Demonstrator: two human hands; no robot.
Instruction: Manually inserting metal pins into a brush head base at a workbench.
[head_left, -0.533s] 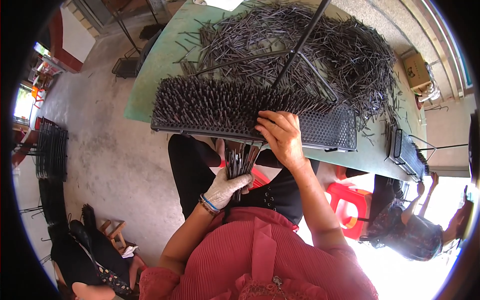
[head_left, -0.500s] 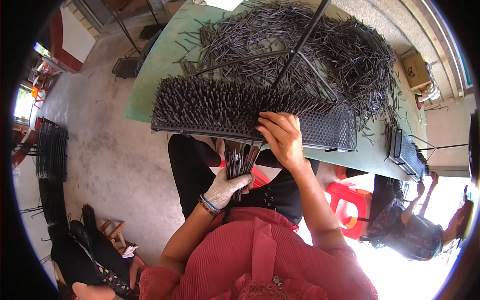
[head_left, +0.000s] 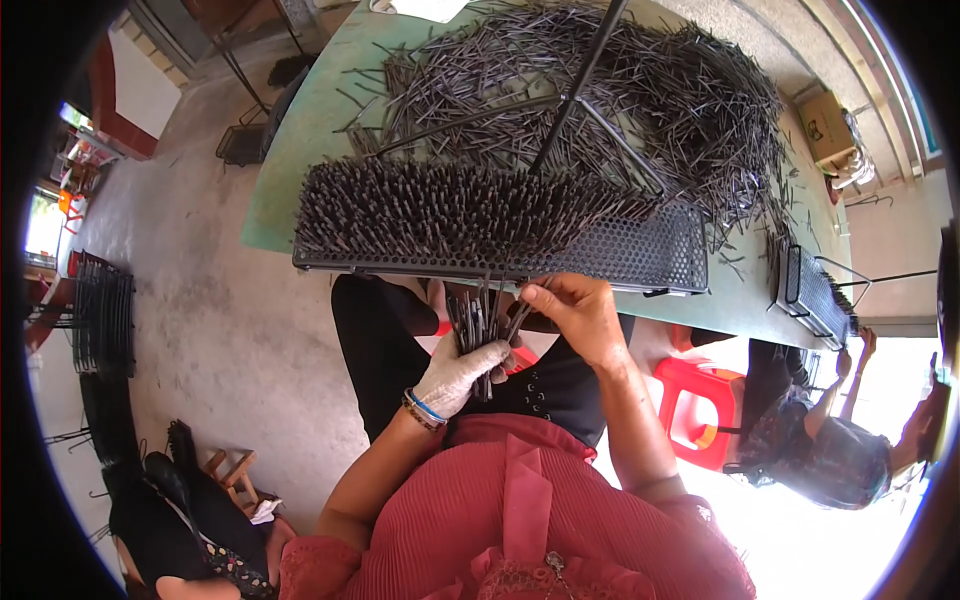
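Observation:
My left hand (head_left: 452, 376), in a pale glove, is closed round a bundle of thin dark sticks (head_left: 472, 318) below the table edge. Beside the bundle's upper ends, my bare right hand (head_left: 585, 318) pinches one or more of the sticks between thumb and fingers; the exact number is unclear. Just beyond both hands lies a long black perforated tray (head_left: 655, 250). Upright dark sticks (head_left: 420, 212) crowd its left and middle holes, while the mesh at the right end shows bare. A black metal rod frame (head_left: 568, 100) rises behind it.
A heap of loose dark sticks (head_left: 700, 115) covers much of the green table (head_left: 290, 150). Another tray (head_left: 808, 300) stands at right, near a co-worker (head_left: 825, 455) and a red stool (head_left: 685, 410). A second person (head_left: 165, 520) sits at lower left, and black racks (head_left: 100, 325) are stacked beyond.
My right hand has come down from the tray's upright sticks to the bundle in my left hand and pinches there. The view has shifted slightly.

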